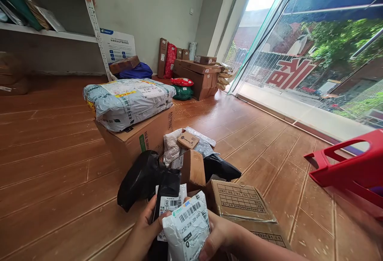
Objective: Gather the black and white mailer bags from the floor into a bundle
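While the grey parcel (187,229) is clamped in the right hand (220,235) and the black parcel (168,201) in the left hand (146,227), labels should be kept facing up, unbent.

I held a small parcel (187,229) in my right hand (220,235), in front of a second parcel (168,203) in my left hand (146,229). A flat carton (242,203) lay just right of them. Ahead, a heap of parcels (191,153) lay on the floor (44,165); behind it to the left, a sack (128,101) lay on a big carton (143,137). A stool (353,165) stood far right.
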{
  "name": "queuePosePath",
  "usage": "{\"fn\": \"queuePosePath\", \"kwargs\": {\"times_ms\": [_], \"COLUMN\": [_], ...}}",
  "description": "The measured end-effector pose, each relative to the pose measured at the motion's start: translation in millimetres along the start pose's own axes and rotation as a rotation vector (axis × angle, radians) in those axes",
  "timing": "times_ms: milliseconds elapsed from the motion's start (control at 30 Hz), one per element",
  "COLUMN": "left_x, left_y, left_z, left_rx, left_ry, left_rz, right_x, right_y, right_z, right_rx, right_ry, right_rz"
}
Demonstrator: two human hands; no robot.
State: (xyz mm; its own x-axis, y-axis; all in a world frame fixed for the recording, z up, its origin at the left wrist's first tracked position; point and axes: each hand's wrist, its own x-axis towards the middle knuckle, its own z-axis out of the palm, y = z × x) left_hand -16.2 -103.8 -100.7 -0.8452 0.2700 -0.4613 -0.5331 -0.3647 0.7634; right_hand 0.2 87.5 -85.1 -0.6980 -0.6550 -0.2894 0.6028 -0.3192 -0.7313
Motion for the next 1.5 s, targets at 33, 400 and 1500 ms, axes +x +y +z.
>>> {"fn": "queuePosePath", "kwargs": {"times_ms": [33,400,1500], "left_x": [-0.4,-5.7,-5.0], "left_y": [2.4,10.4,31.7], "left_z": [0.2,5.2,-15.9], "left_rx": [0.029,-0.071,0.912], "left_ry": [-0.016,-0.125,-0.487], "left_rz": [0.007,-0.067,0.233], "right_x": [0.3,-0.1,-1.0], "right_y": [-1.0,-2.0,-10.3], "right_z": [-0.1,-6.6,-12.4], "right_rx": [0.009,0.097,-0.055], "right_ry": [0.001,-0.018,-0.16], "right_rz": [-0.011,0.025,0.213]}}
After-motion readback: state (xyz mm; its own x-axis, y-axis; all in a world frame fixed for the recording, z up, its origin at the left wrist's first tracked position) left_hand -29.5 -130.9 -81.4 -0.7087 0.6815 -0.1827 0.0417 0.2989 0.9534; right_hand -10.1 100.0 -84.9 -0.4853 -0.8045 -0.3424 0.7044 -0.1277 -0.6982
